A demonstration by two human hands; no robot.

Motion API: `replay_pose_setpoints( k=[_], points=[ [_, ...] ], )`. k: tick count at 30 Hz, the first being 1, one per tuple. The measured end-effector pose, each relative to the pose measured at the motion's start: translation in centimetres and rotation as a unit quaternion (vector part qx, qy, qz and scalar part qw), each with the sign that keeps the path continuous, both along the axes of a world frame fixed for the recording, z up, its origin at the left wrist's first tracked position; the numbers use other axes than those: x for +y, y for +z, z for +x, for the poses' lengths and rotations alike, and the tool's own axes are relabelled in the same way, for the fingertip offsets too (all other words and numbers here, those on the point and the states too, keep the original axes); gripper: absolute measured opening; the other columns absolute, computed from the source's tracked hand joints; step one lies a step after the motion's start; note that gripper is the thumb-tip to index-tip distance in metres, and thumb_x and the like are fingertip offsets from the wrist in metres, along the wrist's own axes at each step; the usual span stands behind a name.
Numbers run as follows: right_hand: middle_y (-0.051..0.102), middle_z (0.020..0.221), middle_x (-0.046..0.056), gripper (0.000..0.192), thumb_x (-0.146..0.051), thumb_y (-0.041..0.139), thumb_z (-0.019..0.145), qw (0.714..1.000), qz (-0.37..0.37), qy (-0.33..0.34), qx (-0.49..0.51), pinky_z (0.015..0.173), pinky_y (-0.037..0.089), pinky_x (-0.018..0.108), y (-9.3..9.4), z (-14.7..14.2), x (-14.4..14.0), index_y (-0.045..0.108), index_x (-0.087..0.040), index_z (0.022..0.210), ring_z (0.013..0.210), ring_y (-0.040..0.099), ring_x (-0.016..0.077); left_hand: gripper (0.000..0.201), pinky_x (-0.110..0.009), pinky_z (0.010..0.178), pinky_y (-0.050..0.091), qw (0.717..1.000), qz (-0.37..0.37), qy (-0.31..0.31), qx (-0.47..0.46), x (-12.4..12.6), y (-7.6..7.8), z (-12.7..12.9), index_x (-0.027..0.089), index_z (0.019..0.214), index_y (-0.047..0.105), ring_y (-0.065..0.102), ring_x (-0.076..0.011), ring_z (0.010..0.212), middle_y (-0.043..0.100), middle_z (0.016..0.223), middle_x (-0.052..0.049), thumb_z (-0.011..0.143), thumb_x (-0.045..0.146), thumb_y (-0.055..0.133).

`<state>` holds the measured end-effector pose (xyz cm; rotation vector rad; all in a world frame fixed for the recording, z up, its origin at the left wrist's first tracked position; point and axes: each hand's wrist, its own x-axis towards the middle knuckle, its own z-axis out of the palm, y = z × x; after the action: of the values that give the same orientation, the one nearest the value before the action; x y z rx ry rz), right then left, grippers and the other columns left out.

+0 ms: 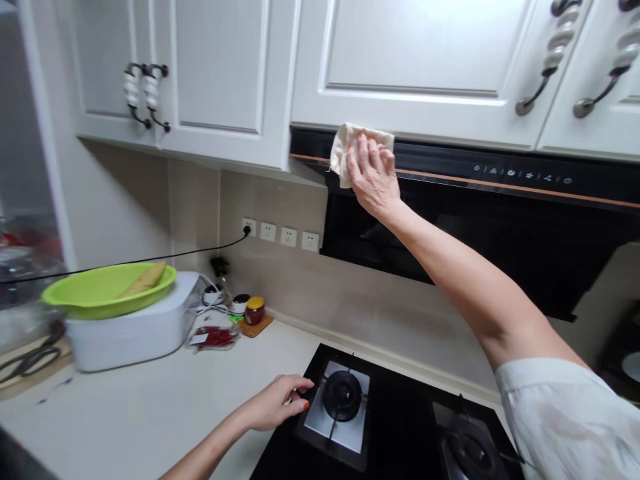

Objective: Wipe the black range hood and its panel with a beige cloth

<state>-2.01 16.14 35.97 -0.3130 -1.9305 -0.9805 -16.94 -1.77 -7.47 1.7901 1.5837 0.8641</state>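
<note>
My right hand (374, 175) is raised and presses a cream cloth (341, 151) flat against the left part of the black range hood's front strip (435, 157). The fingers lie over the cloth, whose edges stick out around them. Low over the left edge of the black gas hob (395, 413), my left hand (277, 402) is held with thumb and fingers apart and nothing between them. It is close to the left burner (343, 395); whether it touches the hob I cannot tell.
White wall cabinets (225, 67) hang above. On the left of the counter (150, 407), a green basin (95, 287) sits on a white appliance (125, 340). A yellow-lidded jar (255, 311) and a packet of red contents (215, 337) stand behind. A black cable (200, 251) runs to a socket.
</note>
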Motion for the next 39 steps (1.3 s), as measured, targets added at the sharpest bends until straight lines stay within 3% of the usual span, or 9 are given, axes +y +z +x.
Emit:
replay_pose_setpoints(
  k=[6,10,17,22,27,31,36,39],
  points=[
    [0.039,0.168,0.026,0.061,-0.019,0.034,0.102,0.997,-0.006,-0.009,-0.080,0.124,0.028,0.073,0.9,-9.7,-3.1,0.046,-0.008,0.160,0.158,0.037,0.0385,0.058,-0.036,0.091,0.058,1.000,0.006,0.009,-0.006,-1.4,-0.5,-2.3,0.016,0.134,0.073,0.073,-0.0264,0.098,0.076,0.123,-0.014,0.089,0.053,0.064],
    [0.035,0.170,0.025,0.063,-0.015,0.035,0.100,0.990,0.031,-0.048,-0.133,0.125,0.031,0.069,0.6,-10.7,-3.7,0.045,-0.007,0.161,0.159,0.035,0.0356,0.060,-0.036,0.090,0.057,1.000,0.011,-0.005,-0.024,-1.2,-0.6,-2.6,0.015,0.134,0.073,0.073,-0.0266,0.097,0.077,0.120,-0.015,0.089,0.054,0.065],
    [0.043,0.167,0.013,0.073,-0.007,0.028,0.094,0.957,0.060,-0.092,-0.268,0.120,0.042,0.059,1.1,-2.7,-2.6,0.042,-0.018,0.165,0.155,0.041,0.0243,0.063,-0.034,0.085,0.056,0.999,-0.007,-0.028,-0.034,-0.7,-0.5,-1.9,0.011,0.134,0.072,0.070,-0.0245,0.091,0.077,0.110,-0.014,0.088,0.053,0.062],
    [0.049,0.162,0.010,0.078,-0.004,0.032,0.093,0.958,0.041,-0.105,-0.264,0.120,0.045,0.059,1.8,0.3,-1.9,0.038,-0.021,0.168,0.151,0.045,0.0265,0.066,-0.033,0.083,0.054,0.999,-0.011,-0.022,-0.047,-0.5,-1.1,-2.1,0.013,0.135,0.071,0.069,-0.0229,0.090,0.076,0.121,-0.015,0.087,0.057,0.064],
    [0.046,0.166,0.007,0.082,0.002,0.027,0.093,0.969,-0.006,-0.096,-0.227,0.129,0.039,0.053,1.1,4.7,-0.6,0.035,-0.022,0.170,0.152,0.045,0.0241,0.067,-0.035,0.085,0.056,0.998,-0.002,-0.018,-0.053,0.0,-1.5,-2.5,0.013,0.133,0.073,0.070,-0.0243,0.090,0.076,0.122,-0.016,0.087,0.060,0.065],
    [0.052,0.159,0.007,0.078,-0.001,0.028,0.096,0.975,-0.056,-0.122,-0.177,0.130,0.035,0.055,0.5,10.9,1.1,0.036,-0.025,0.170,0.151,0.045,0.0257,0.071,-0.034,0.085,0.056,0.998,-0.003,-0.023,-0.051,1.2,-0.3,-1.9,0.011,0.134,0.072,0.071,-0.0250,0.091,0.078,0.112,-0.015,0.086,0.062,0.066],
    [0.060,0.149,0.015,0.070,-0.009,0.033,0.099,0.978,-0.062,-0.168,-0.104,0.119,0.043,0.054,0.1,18.6,3.1,0.043,-0.024,0.167,0.145,0.052,0.0303,0.063,-0.035,0.089,0.057,0.995,-0.005,-0.060,-0.081,3.9,1.4,0.3,0.014,0.128,0.075,0.072,-0.0252,0.096,0.079,0.114,-0.012,0.086,0.061,0.070],
    [0.057,0.154,0.017,0.060,-0.016,0.031,0.105,0.978,-0.046,-0.192,-0.071,0.109,0.046,0.056,-2.0,20.9,3.0,0.051,-0.020,0.161,0.140,0.054,0.0344,0.070,-0.040,0.096,0.056,0.985,-0.014,-0.089,-0.148,6.0,2.3,2.8,0.013,0.130,0.073,0.073,-0.0281,0.103,0.077,0.120,-0.016,0.082,0.064,0.078]
  ],
)
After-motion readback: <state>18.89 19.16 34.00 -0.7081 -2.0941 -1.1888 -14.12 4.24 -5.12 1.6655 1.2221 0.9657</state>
